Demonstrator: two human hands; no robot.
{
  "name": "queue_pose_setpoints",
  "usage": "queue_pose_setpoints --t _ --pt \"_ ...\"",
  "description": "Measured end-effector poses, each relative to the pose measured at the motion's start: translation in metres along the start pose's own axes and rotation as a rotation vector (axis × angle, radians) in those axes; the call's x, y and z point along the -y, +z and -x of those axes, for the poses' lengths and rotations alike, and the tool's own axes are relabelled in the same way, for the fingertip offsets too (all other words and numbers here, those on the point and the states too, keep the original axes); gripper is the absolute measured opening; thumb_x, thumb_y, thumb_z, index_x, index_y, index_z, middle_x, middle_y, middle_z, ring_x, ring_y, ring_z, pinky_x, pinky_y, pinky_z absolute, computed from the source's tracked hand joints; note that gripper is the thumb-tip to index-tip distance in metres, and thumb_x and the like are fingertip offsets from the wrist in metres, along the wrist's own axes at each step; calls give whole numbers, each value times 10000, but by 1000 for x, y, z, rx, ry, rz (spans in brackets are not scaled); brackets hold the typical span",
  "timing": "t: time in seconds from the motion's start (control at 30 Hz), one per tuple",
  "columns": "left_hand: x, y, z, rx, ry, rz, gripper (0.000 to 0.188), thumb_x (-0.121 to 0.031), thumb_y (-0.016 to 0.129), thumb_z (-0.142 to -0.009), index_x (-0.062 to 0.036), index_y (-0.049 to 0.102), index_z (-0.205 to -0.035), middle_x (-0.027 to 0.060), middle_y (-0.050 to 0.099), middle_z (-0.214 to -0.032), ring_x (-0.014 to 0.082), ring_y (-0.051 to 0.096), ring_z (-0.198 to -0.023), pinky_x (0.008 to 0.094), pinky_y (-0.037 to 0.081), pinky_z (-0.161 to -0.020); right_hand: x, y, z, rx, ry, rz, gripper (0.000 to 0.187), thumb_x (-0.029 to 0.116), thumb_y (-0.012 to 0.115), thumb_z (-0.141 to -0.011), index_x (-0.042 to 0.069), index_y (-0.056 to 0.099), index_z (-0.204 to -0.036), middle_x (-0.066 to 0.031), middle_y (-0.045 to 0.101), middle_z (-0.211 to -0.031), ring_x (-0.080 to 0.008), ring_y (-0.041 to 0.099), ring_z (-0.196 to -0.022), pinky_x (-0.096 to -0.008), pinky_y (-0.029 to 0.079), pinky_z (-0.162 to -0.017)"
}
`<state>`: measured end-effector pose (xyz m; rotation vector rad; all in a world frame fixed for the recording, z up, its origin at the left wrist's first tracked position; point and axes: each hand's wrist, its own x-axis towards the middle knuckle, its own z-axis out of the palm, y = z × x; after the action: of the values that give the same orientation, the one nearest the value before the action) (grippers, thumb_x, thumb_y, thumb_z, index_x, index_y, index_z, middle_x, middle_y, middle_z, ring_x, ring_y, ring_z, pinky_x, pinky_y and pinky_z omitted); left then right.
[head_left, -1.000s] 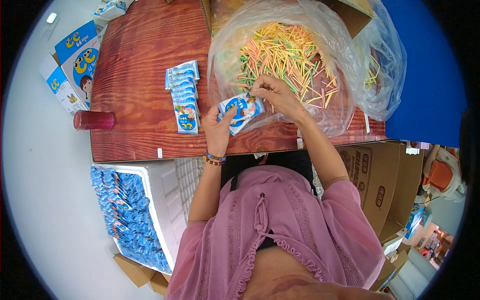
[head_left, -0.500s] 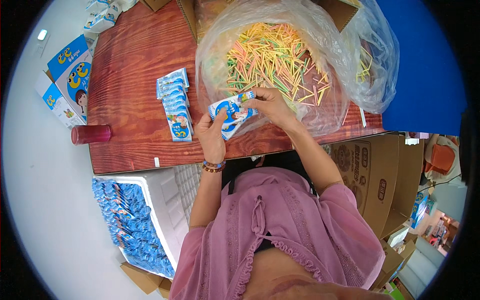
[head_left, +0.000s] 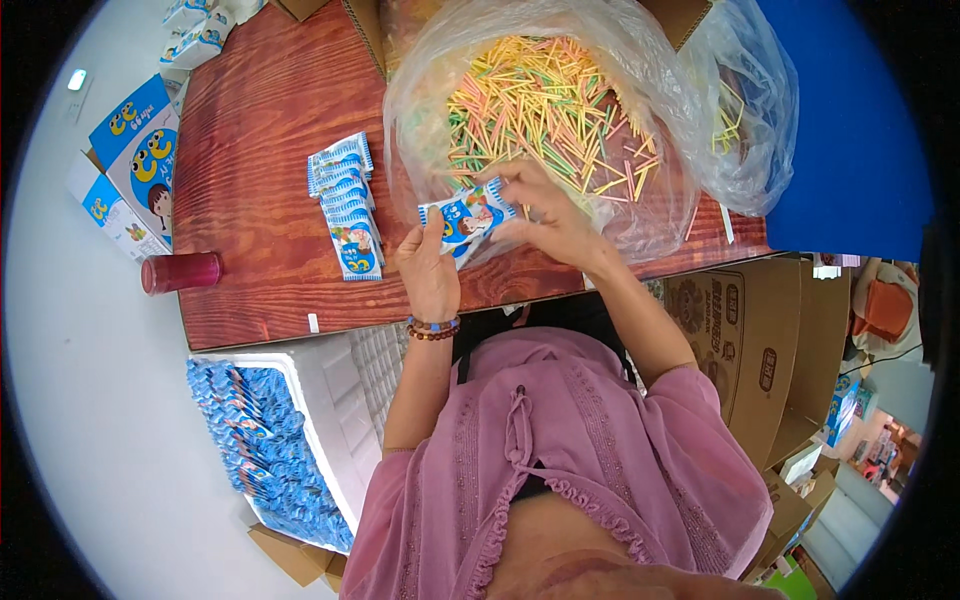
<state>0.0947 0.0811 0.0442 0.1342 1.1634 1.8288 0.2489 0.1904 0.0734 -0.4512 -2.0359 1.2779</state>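
My left hand (head_left: 430, 268) pinches the left end of a small white-and-blue snack packet (head_left: 467, 220) above the table's near edge. Around the packet's right end is my right hand (head_left: 556, 218), slightly blurred, its thumb and fingers spread apart. Just beyond, thin pink, yellow and green sticks (head_left: 545, 110) lie heaped in a large clear plastic bag (head_left: 660, 85). To the left, an overlapping row of similar packets (head_left: 350, 222) rests on the table.
The reddish wooden table (head_left: 255, 170) has a red-lidded jar (head_left: 182, 272) at its left edge, near printed display boxes (head_left: 140, 150). Below left, a white foam box (head_left: 300, 400) holds many blue packets (head_left: 265, 450). A large cardboard carton (head_left: 745, 350) stands at right.
My right hand's fingers have spread from their pinch on the packet's right end. The left hand keeps its hold, and the view has shifted slightly.
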Motion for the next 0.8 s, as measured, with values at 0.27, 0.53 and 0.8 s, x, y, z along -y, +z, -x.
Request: queue_pose_setpoints --t 0.27,0.53,0.8 --pt "-7 -5 0 211 -184 36 195 -151 599 -937 23 636 -1016 112 675 -1014 193 656 -914 357 521 -850 -18 -6 0 334 225 -185 370 175 759 -762 74 665 -1105 -111 534 -1269 -273 473 -1191 -378 361 -1010" --pt "1 -7 3 109 -38 30 150 -141 601 -940 -14 670 -899 67 693 -906 119 653 -782 275 519 -718 -21 6 4 315 70 -37 316 270 708 -804 42 680 -1021 -163 592 -1086 -313 544 -1045 -394 409 -919" --pt "10 -2 7 29 106 13 172 -145 595 -946 -18 660 -849 29 677 -861 71 623 -760 238 481 -678 -16 -9 -3 311 112 -206 251 241 667 -851 49 690 -1012 -133 625 -1044 -273 571 -997 -370 430 -893"
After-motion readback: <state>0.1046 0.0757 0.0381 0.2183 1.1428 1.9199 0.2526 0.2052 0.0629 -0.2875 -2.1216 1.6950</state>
